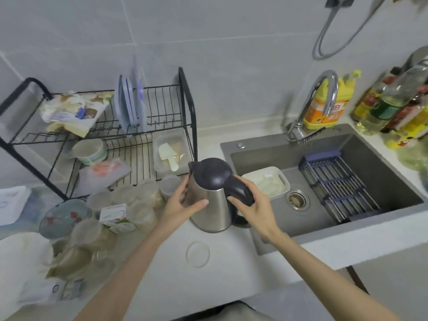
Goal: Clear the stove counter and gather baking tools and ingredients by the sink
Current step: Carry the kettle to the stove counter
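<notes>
A steel electric kettle (214, 207) with a black lid and handle stands on the white counter (227, 265) just left of the sink (379, 179). My right hand (252, 202) grips its black handle. My left hand (183, 202) wraps around the kettle's steel body on the left side. To the left lie several clear lidded containers (141, 200), a small white carton (117, 217) and a patterned plate (64, 216).
A black wire dish rack (185, 93) at the back left holds boards, a bag, a bowl and a plastic box. The sink contains a white dish (266, 184) and a blue drainer rack (335, 181). Bottles (324, 105) crowd behind the faucet (324, 93) and at the right.
</notes>
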`<move>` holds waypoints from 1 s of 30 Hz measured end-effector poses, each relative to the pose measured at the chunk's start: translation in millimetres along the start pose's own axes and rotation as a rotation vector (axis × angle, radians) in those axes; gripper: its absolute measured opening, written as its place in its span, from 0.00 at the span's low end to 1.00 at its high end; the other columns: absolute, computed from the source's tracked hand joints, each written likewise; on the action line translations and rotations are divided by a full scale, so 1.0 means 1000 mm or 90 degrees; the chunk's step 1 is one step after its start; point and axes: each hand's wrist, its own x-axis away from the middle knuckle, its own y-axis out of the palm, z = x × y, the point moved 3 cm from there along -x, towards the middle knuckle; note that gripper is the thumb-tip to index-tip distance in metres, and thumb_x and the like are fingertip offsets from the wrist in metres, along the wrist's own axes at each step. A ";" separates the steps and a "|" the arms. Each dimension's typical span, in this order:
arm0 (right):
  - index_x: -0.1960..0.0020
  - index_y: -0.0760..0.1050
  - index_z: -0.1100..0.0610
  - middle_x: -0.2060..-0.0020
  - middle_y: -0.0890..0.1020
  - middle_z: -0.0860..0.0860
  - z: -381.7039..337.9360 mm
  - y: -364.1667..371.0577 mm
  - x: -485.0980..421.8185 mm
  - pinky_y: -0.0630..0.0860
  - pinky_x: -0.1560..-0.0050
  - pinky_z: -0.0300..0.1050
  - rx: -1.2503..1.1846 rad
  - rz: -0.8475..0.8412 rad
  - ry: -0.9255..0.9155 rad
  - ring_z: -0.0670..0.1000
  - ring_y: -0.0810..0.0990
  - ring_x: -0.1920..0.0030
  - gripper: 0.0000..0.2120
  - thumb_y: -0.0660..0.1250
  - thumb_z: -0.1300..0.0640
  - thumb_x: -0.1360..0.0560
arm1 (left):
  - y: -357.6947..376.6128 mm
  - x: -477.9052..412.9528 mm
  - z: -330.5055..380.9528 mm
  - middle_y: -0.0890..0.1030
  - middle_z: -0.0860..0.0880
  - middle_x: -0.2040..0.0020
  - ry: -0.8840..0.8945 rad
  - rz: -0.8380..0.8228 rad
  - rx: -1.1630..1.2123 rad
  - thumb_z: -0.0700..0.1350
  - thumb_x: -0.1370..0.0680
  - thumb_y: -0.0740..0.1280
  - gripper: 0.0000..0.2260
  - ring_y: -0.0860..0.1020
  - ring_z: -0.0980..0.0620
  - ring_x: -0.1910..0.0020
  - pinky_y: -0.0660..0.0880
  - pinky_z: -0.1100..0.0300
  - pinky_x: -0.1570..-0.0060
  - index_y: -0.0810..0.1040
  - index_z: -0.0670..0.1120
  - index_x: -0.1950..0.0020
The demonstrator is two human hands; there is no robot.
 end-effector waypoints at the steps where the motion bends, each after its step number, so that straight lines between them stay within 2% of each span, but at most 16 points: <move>1: 0.36 0.73 0.47 0.44 0.80 0.38 -0.003 0.002 0.002 0.72 0.42 0.37 -0.012 0.010 0.005 0.41 0.77 0.42 0.22 0.72 0.60 0.28 | 0.001 -0.002 0.001 0.70 0.63 0.32 0.007 -0.005 0.008 0.51 0.33 0.78 0.40 0.68 0.65 0.33 0.66 0.58 0.31 0.61 0.61 0.26; 3: 0.37 0.74 0.48 0.44 0.80 0.39 -0.011 0.003 0.004 0.72 0.40 0.38 -0.027 0.055 0.020 0.41 0.77 0.41 0.22 0.73 0.60 0.28 | 0.001 -0.009 0.008 0.71 0.67 0.36 0.027 -0.041 0.026 0.43 0.30 0.76 0.37 0.69 0.73 0.38 0.68 0.67 0.36 0.61 0.61 0.28; 5: 0.37 0.74 0.50 0.45 0.81 0.40 -0.021 -0.002 0.009 0.71 0.41 0.34 -0.036 0.102 0.029 0.40 0.77 0.41 0.22 0.73 0.60 0.28 | 0.001 -0.016 0.013 0.71 0.67 0.36 0.048 -0.082 0.025 0.42 0.30 0.76 0.36 0.69 0.75 0.40 0.68 0.72 0.40 0.62 0.59 0.28; 7: 0.36 0.74 0.52 0.45 0.81 0.42 -0.029 -0.011 0.015 0.70 0.43 0.31 -0.038 0.144 0.034 0.40 0.77 0.42 0.22 0.73 0.61 0.29 | 0.005 -0.022 0.021 0.71 0.64 0.33 0.064 -0.115 0.019 0.48 0.33 0.78 0.39 0.69 0.69 0.35 0.69 0.67 0.37 0.63 0.58 0.27; 8: 0.36 0.74 0.52 0.45 0.81 0.44 -0.033 -0.017 0.018 0.71 0.43 0.31 -0.038 0.160 0.037 0.41 0.77 0.42 0.22 0.73 0.60 0.28 | 0.009 -0.025 0.026 0.71 0.64 0.33 0.071 -0.133 0.020 0.49 0.34 0.78 0.39 0.69 0.66 0.35 0.70 0.67 0.39 0.63 0.58 0.27; 11: 0.35 0.73 0.51 0.42 0.80 0.45 -0.044 -0.039 0.032 0.72 0.39 0.36 -0.006 0.211 0.031 0.43 0.77 0.40 0.23 0.73 0.58 0.28 | 0.030 -0.033 0.044 0.71 0.65 0.35 0.113 -0.190 0.030 0.45 0.33 0.77 0.37 0.70 0.66 0.36 0.72 0.70 0.46 0.64 0.60 0.29; 14: 0.35 0.73 0.50 0.43 0.80 0.41 -0.054 -0.068 0.050 0.72 0.40 0.35 0.014 0.277 0.032 0.41 0.77 0.41 0.23 0.73 0.56 0.28 | 0.061 -0.035 0.064 0.72 0.64 0.34 0.142 -0.255 0.018 0.48 0.34 0.78 0.39 0.71 0.63 0.35 0.72 0.63 0.40 0.64 0.58 0.27; 16: 0.36 0.74 0.48 0.43 0.80 0.40 -0.057 -0.091 0.064 0.72 0.40 0.35 0.027 0.329 0.031 0.41 0.77 0.41 0.22 0.74 0.56 0.28 | 0.088 -0.034 0.077 0.73 0.63 0.34 0.162 -0.296 0.019 0.46 0.33 0.77 0.38 0.71 0.63 0.35 0.72 0.62 0.39 0.64 0.56 0.26; 20: 0.37 0.74 0.50 0.44 0.80 0.41 -0.059 -0.144 0.104 0.73 0.41 0.35 0.031 0.434 0.042 0.41 0.77 0.41 0.22 0.74 0.57 0.29 | 0.156 -0.021 0.107 0.73 0.71 0.40 0.212 -0.369 0.006 0.46 0.32 0.77 0.36 0.71 0.71 0.39 0.71 0.75 0.49 0.65 0.59 0.28; 22: 0.37 0.75 0.50 0.44 0.80 0.40 -0.058 -0.172 0.128 0.73 0.41 0.36 0.038 0.489 0.047 0.41 0.77 0.41 0.22 0.74 0.57 0.29 | 0.194 -0.011 0.122 0.73 0.72 0.42 0.235 -0.414 0.001 0.44 0.32 0.77 0.35 0.71 0.75 0.42 0.72 0.76 0.50 0.65 0.59 0.29; 25: 0.40 0.75 0.47 0.46 0.81 0.40 -0.055 -0.216 0.164 0.72 0.44 0.32 0.038 0.560 0.060 0.40 0.77 0.43 0.20 0.75 0.59 0.30 | 0.256 0.008 0.137 0.73 0.64 0.36 0.251 -0.480 0.010 0.42 0.32 0.76 0.35 0.72 0.69 0.39 0.71 0.70 0.41 0.65 0.55 0.28; 27: 0.42 0.75 0.45 0.47 0.81 0.41 -0.051 -0.252 0.196 0.72 0.45 0.31 0.040 0.611 0.067 0.40 0.78 0.45 0.20 0.75 0.60 0.30 | 0.307 0.024 0.147 0.73 0.62 0.36 0.270 -0.516 0.002 0.43 0.32 0.76 0.35 0.72 0.63 0.37 0.70 0.68 0.39 0.66 0.55 0.28; 30: 0.41 0.74 0.50 0.45 0.81 0.44 -0.045 -0.300 0.240 0.73 0.43 0.35 0.046 0.667 0.069 0.43 0.78 0.43 0.20 0.75 0.61 0.30 | 0.376 0.050 0.160 0.71 0.67 0.39 0.301 -0.572 -0.020 0.46 0.32 0.76 0.35 0.70 0.63 0.37 0.68 0.76 0.46 0.65 0.60 0.30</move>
